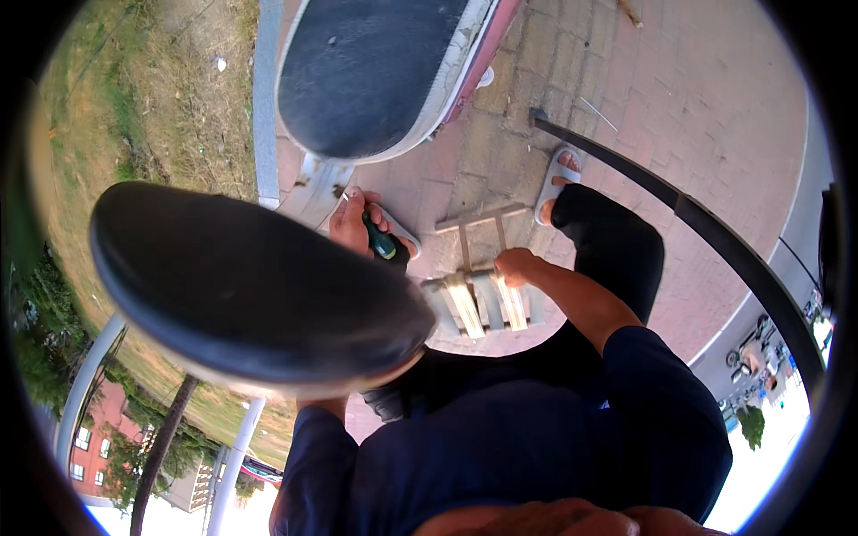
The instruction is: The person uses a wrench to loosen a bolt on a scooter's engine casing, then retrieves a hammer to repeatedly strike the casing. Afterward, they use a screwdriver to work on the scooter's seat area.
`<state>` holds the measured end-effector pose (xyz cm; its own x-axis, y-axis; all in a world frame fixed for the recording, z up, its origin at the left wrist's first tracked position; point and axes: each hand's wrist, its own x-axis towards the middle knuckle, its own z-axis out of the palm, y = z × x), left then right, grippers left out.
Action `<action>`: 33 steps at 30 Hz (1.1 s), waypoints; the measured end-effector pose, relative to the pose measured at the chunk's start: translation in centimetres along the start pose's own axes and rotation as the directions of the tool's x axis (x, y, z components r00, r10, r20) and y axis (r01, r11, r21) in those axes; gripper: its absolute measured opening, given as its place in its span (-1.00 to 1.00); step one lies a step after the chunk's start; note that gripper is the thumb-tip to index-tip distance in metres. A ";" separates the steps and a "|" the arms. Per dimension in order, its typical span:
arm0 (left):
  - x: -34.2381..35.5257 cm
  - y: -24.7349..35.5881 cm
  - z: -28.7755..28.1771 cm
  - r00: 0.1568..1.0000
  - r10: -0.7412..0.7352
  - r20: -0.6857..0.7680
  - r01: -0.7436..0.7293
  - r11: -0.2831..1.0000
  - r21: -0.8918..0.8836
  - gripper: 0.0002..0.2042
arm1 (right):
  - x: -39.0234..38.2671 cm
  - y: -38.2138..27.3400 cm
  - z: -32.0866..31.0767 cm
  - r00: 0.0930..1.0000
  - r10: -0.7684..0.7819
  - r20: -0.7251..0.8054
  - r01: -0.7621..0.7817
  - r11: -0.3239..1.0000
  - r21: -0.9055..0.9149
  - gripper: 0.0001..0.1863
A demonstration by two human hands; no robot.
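Note:
My left hand is closed around a tool with a dark green handle, which looks like a screwdriver. A thin whitish piece shows at its fingertips, too small to name. Most of my left forearm is hidden behind a large black padded seat. My right hand grips the edge of a small low wooden stool with pale slats and grey bands, between my legs. Exactly how the fingers wrap it is hard to see.
Another black padded seat with white and red sides stands ahead. A long dark curved bar crosses on the right. Brick paving lies underfoot; dry grass borders it beyond a grey kerb. Poles and buildings stand lower left.

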<state>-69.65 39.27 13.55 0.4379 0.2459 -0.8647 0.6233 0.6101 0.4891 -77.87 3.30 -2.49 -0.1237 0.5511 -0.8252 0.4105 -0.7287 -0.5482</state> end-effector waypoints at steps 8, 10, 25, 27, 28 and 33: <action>7.9 -2.0 2.4 0.982 0.150 0.114 -0.151 0.989 0.000 -0.59 | 5.6 4.0 -5.4 0.769 -0.156 0.619 0.116 0.988 0.106 -0.29; 7.7 -2.3 3.3 0.970 0.194 0.146 -0.195 0.981 -0.011 -0.61 | 7.5 4.3 -7.7 0.855 -0.157 0.495 0.072 0.980 0.186 -0.42; -2.4 -5.2 9.5 0.789 0.549 0.277 -0.590 0.802 0.092 -0.65 | -5.4 -6.9 -17.8 0.694 -0.327 -0.642 0.719 0.267 0.641 -0.62; -3.7 -4.7 10.1 0.755 0.569 0.326 -0.634 0.760 0.142 -0.64 | -6.3 -7.6 -18.0 0.617 -0.301 -0.727 0.784 0.313 0.536 -0.67; -4.5 -4.2 10.6 0.742 0.571 0.351 -0.658 0.720 0.219 -0.62 | -6.5 -7.4 -18.3 0.585 -0.297 -0.755 0.806 0.313 0.502 -0.71; -4.7 -1.4 10.0 0.694 0.496 0.522 -0.717 0.540 0.441 -0.55 | -8.2 -7.4 -18.6 0.492 -0.182 -0.852 0.853 0.296 0.429 -0.68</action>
<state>-66.10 29.79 18.04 0.9512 0.0798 -0.2981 0.3079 -0.1793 0.9344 -63.11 11.71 10.86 0.6338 0.7497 -0.1902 -0.3718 0.0797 -0.9249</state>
